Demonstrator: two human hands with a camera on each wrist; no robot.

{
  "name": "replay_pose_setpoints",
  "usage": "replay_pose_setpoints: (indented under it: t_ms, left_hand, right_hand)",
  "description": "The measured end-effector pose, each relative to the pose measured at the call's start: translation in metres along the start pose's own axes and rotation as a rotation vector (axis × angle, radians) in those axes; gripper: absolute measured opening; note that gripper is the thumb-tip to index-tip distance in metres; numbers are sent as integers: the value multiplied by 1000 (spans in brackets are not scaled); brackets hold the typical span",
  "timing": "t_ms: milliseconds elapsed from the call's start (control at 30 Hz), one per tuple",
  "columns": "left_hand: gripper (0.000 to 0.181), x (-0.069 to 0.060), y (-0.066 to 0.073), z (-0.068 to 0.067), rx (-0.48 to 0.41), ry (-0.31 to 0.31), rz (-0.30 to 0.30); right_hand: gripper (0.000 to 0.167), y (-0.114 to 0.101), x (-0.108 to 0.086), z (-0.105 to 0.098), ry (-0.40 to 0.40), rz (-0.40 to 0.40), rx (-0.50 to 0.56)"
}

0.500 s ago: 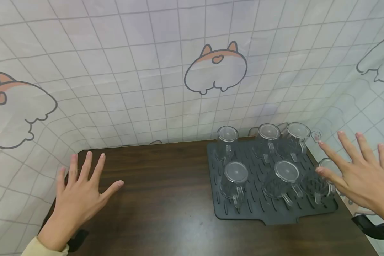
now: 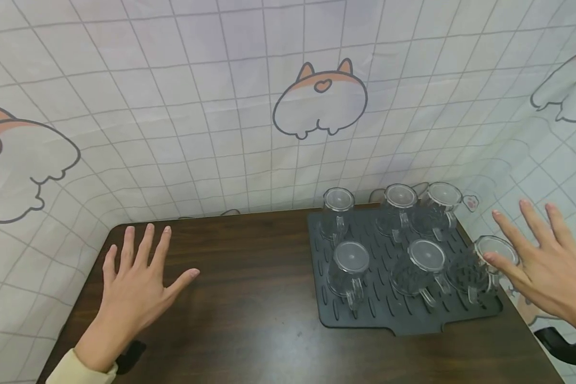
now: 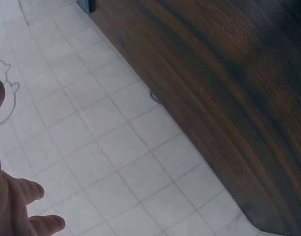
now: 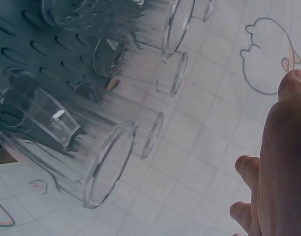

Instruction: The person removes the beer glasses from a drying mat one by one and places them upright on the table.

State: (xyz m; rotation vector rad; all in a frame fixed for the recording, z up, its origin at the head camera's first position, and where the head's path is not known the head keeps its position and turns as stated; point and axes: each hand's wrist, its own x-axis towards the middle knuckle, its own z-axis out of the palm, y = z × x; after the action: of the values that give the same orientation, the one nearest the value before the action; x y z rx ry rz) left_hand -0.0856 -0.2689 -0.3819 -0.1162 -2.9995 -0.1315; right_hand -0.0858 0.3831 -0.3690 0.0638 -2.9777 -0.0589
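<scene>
Several clear glass mugs stand upside down on a dark grey drying mat (image 2: 374,314) at the right of the table. My right hand (image 2: 554,269), fingers spread, hovers by the front right mug (image 2: 496,248); its thumb overlaps that mug in the head view, and I cannot tell if they touch. In the right wrist view a mug (image 4: 108,164) stands apart from the hand (image 4: 283,157). Over the table's left part, my left hand (image 2: 134,288) has its fingers spread and holds nothing. Only part of that hand (image 3: 13,201) shows in the left wrist view.
The dark wooden table (image 2: 240,288) runs left of the mat. White grid-patterned cloth (image 2: 197,133) with cartoon animals encloses its back and sides. The rear mugs, such as the back left one (image 2: 338,200), stand close to the back cloth.
My left hand has shifted a little to the right, over the table. My right hand has moved slightly rightward, uncovering more of the front right mug. The mugs stay in place.
</scene>
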Motion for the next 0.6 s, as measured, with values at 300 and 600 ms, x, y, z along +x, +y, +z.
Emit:
replay_pose_setpoints:
  t_ms: [300, 600]
  left_hand:
    - [109, -1, 16, 13, -15, 108, 75]
    - [108, 0, 32, 29, -56, 161, 147]
  right_hand:
    - [86, 12, -11, 10, 31, 35, 62]
    - [85, 22, -25, 21, 95, 26, 89]
